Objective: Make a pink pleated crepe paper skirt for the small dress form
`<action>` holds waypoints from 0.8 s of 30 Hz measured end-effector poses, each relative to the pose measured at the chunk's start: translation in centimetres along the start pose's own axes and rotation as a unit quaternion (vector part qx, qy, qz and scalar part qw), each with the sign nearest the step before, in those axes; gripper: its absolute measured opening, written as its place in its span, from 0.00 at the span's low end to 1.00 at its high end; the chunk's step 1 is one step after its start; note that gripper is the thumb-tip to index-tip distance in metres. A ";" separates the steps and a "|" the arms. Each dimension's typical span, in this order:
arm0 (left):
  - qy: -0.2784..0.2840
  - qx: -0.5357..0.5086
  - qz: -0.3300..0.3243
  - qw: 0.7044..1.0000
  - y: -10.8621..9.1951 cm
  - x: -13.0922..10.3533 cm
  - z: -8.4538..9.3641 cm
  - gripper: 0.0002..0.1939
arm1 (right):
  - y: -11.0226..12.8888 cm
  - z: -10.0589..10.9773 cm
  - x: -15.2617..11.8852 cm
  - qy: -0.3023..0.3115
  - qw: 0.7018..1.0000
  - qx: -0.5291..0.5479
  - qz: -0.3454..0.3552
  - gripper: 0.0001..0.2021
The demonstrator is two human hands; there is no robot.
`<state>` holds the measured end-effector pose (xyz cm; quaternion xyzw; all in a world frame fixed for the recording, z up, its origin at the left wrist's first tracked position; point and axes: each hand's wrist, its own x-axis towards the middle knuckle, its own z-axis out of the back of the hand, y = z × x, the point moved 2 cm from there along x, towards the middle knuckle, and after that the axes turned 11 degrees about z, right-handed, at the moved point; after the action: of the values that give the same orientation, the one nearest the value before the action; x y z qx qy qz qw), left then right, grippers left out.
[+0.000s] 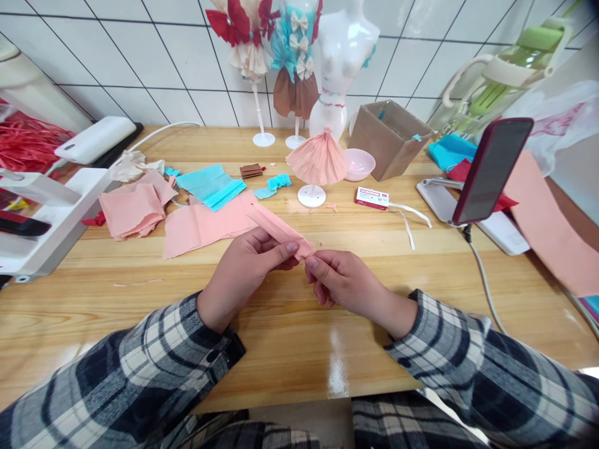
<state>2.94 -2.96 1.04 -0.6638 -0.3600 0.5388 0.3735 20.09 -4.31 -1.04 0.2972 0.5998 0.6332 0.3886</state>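
Note:
A folded strip of pink crepe paper (pixel 281 229) slants above the wooden table. My left hand (pixel 255 262) is closed round its lower part, thumb on top. At the strip's lower right end, the fingertips of my right hand (pixel 344 280) pinch its edge. Beyond the strip lies a flat pink paper sheet (pixel 201 226), with a blue paper piece (pixel 213 186) partly over it. Behind my hands stands a small white mannequin (pixel 334 68); a pleated pink paper skirt (pixel 318 159) is in front of it, above a round white base.
Two dressed mannequins (pixel 296 93) stand by the tiled wall. A pink bowl (pixel 359 163), cardboard box (pixel 388 140) and small labelled box (pixel 372 197) are behind my right hand. A phone (pixel 493 171) on a stand is at right, a white rack (pixel 60 231) at left.

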 end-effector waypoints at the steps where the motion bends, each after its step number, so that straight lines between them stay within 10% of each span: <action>1: -0.002 0.004 -0.002 1.000 0.0 0.0 0.0 0.12 | 0.1 0.0 0.0 0.002 1.000 0.001 -0.003 0.21; 24: 0.015 0.054 -0.032 0.998 -0.5 0.1 0.5 0.06 | 0.3 0.1 0.1 0.023 1.000 0.004 -0.013 0.20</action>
<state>2.48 -2.59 1.34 -0.6392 -0.3456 0.5351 0.4309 20.11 -4.18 -0.74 0.2761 0.6147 0.6324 0.3820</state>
